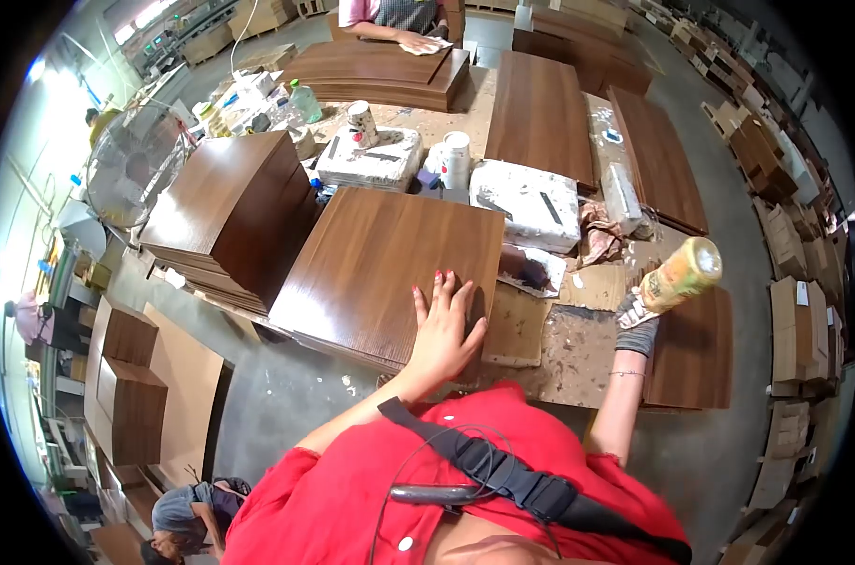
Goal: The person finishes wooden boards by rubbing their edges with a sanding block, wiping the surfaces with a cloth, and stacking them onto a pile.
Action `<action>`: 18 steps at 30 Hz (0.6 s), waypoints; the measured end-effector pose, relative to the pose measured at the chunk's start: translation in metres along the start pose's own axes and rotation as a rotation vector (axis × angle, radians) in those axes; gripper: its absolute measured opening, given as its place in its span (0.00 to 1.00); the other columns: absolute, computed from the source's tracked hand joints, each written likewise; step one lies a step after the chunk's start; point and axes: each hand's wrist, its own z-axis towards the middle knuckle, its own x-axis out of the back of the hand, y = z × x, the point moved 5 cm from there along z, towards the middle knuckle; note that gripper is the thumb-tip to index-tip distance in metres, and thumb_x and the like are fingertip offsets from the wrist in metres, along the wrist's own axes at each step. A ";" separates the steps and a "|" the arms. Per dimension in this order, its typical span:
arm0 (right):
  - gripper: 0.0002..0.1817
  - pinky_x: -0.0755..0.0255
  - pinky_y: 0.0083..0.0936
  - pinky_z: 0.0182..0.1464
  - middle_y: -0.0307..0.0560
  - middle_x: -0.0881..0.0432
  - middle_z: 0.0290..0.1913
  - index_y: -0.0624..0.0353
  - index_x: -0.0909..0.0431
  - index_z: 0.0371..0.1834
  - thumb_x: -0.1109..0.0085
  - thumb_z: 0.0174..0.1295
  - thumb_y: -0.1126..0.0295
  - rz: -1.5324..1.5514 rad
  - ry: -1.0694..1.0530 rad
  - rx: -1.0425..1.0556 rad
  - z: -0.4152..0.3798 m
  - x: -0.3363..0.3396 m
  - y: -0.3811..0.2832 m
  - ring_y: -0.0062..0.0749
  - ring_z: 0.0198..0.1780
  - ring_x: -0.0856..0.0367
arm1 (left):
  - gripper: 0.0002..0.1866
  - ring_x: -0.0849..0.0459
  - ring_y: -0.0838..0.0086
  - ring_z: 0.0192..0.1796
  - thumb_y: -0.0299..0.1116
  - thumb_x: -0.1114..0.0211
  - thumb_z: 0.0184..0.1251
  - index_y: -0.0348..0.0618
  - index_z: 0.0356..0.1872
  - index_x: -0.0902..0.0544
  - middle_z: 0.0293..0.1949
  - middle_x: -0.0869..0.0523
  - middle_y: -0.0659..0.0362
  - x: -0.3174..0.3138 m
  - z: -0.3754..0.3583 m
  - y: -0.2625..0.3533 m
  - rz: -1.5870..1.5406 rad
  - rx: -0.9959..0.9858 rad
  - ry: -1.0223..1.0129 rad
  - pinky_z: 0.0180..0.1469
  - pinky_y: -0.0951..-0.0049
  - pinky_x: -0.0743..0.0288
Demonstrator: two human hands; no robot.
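Note:
My left hand (443, 330) lies flat with spread fingers on the top brown wood-grain panel (380, 250) of a stack in front of me. In my right hand (637, 320), which wears a grey glove, is a yellowish bottle (677, 276). The bottle is tilted, with its round end up and to the right, above another wood-grain panel (696, 348). Its label is too blurred to read. Between the two hands is a stained, worn patch of the worktable (578, 344).
A taller panel stack (230, 212) stands at left by a fan (136, 165). White-smeared blocks (526, 202), cups (456, 158) and a crumpled rag (599, 235) sit behind. Across the table, a person's hand (423, 42) holds a cloth. Another person (197, 518) bends at lower left.

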 end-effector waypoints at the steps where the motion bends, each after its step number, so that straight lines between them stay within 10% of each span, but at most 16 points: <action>1: 0.16 0.26 0.31 0.63 0.50 0.21 0.62 0.59 0.20 0.57 0.44 0.74 0.61 0.011 0.000 0.001 -0.004 -0.002 -0.001 0.38 0.62 0.21 | 0.34 0.52 0.45 0.83 0.44 0.38 0.72 0.38 0.74 0.34 0.78 0.41 0.37 -0.001 0.000 -0.002 -0.031 0.005 -0.013 0.80 0.37 0.70; 9: 0.17 0.26 0.36 0.66 0.47 0.15 0.54 0.54 0.22 0.60 0.38 0.68 0.70 -0.875 -0.345 0.851 -0.020 -0.067 -0.214 0.38 0.58 0.17 | 0.29 0.40 0.54 0.81 0.41 0.38 0.76 0.44 0.74 0.30 0.77 0.33 0.48 0.074 0.021 -0.112 -0.154 0.110 0.024 0.80 0.44 0.60; 10: 0.18 0.22 0.35 0.61 0.46 0.13 0.50 0.55 0.21 0.58 0.33 0.65 0.70 -0.660 -0.319 0.461 -0.032 -0.072 -0.223 0.41 0.52 0.15 | 0.29 0.40 0.54 0.81 0.41 0.38 0.76 0.45 0.74 0.30 0.77 0.32 0.49 0.090 0.024 -0.132 -0.136 0.162 0.087 0.81 0.45 0.61; 13: 0.15 0.20 0.32 0.58 0.48 0.13 0.51 0.59 0.20 0.55 0.34 0.67 0.70 -1.025 -0.491 0.693 -0.039 -0.089 -0.248 0.38 0.50 0.14 | 0.29 0.45 0.54 0.83 0.45 0.42 0.79 0.48 0.76 0.32 0.80 0.38 0.52 0.117 0.007 -0.193 0.194 0.323 0.214 0.80 0.39 0.66; 18: 0.18 0.19 0.27 0.42 0.44 0.14 0.47 0.60 0.20 0.58 0.44 0.75 0.58 -0.227 -0.079 0.329 0.014 0.001 -0.239 0.27 0.40 0.16 | 0.30 0.51 0.52 0.84 0.50 0.47 0.81 0.44 0.76 0.32 0.81 0.40 0.50 0.108 -0.020 -0.214 0.435 0.440 0.170 0.80 0.38 0.67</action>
